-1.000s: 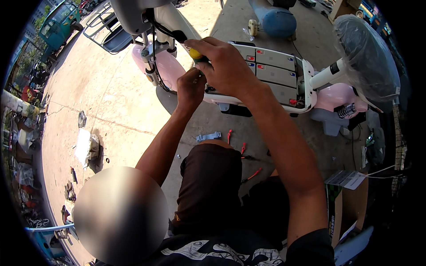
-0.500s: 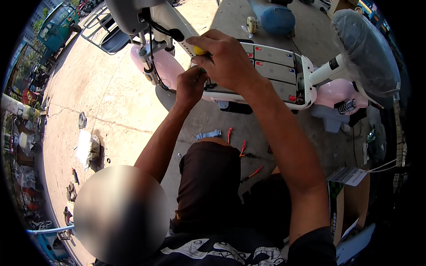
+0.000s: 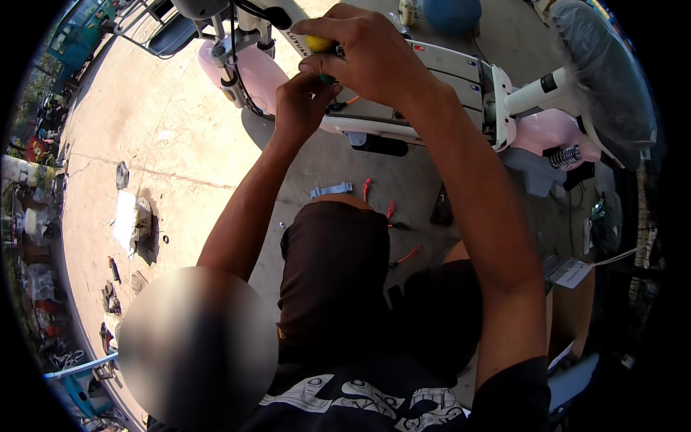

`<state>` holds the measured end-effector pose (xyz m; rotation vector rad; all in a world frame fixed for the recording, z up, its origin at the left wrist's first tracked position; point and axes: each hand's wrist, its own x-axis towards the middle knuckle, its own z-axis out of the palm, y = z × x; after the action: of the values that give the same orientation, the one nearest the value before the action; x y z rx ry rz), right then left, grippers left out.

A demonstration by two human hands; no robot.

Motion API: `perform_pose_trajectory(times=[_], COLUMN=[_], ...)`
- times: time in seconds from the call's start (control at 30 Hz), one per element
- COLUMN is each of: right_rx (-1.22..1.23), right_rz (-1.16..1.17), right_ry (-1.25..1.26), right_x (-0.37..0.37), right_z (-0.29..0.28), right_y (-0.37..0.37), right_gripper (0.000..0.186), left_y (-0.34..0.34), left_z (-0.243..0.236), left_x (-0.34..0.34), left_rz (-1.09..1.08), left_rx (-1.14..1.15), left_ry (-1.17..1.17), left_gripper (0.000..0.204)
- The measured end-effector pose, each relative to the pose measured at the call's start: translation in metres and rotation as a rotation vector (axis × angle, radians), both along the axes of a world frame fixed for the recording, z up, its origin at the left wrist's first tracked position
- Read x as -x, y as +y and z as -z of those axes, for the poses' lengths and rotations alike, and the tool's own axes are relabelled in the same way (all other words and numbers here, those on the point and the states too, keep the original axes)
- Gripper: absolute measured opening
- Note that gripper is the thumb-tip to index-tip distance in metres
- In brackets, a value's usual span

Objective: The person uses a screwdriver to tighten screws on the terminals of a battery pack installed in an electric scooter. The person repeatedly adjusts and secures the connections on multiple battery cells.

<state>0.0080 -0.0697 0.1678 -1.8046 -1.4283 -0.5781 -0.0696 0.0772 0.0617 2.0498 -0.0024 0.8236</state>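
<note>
My right hand (image 3: 367,61) is closed round a yellow-and-green handled tool (image 3: 319,42) at the white column (image 3: 293,42) of a scooter. My left hand (image 3: 302,104) is pinched just below it, by the green part of the tool; what it grips is hidden. An orange cable (image 3: 351,100) with a black end shows beside my fingers. Behind them lies the footboard's grey battery pack (image 3: 457,68), partly covered by my right arm. The pink front fender (image 3: 255,79) is left of my hands; the plastic-wrapped seat (image 3: 601,86) is at the right.
Orange-red connector leads (image 3: 404,257), a blue plastic piece (image 3: 327,190) and a dark object (image 3: 443,205) lie on the concrete by my legs. A cardboard box (image 3: 576,309) stands right, a blue tank (image 3: 450,13) behind the scooter. A teal vehicle (image 3: 75,39) and clutter line the left.
The whole view has shifted, putting both hands and the scooter higher in the picture. The orange cable beside my left hand has come into sight. Both hands stay together at the column.
</note>
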Motion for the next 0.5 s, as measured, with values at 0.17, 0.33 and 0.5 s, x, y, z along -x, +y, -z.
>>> perform_pose_trajectory(times=[0.17, 0.33, 0.5], right_rx=[0.07, 0.147, 0.105], right_rz=[-0.003, -0.024, 0.017], right_ry=[0.044, 0.092, 0.123], right_x=[0.004, 0.0, 0.003], right_z=[-0.005, -0.01, -0.012], right_y=[0.0, -0.007, -0.005], right_gripper=[0.038, 0.039, 0.046], left_y=[-0.003, 0.001, 0.015], left_z=[0.0, 0.002, 0.024], left_x=[0.002, 0.001, -0.004], left_rz=[-0.031, 0.045, -0.042], left_rx=[-0.019, -0.03, -0.044], left_ry=[0.048, 0.042, 0.054], left_gripper=[0.013, 0.016, 0.029])
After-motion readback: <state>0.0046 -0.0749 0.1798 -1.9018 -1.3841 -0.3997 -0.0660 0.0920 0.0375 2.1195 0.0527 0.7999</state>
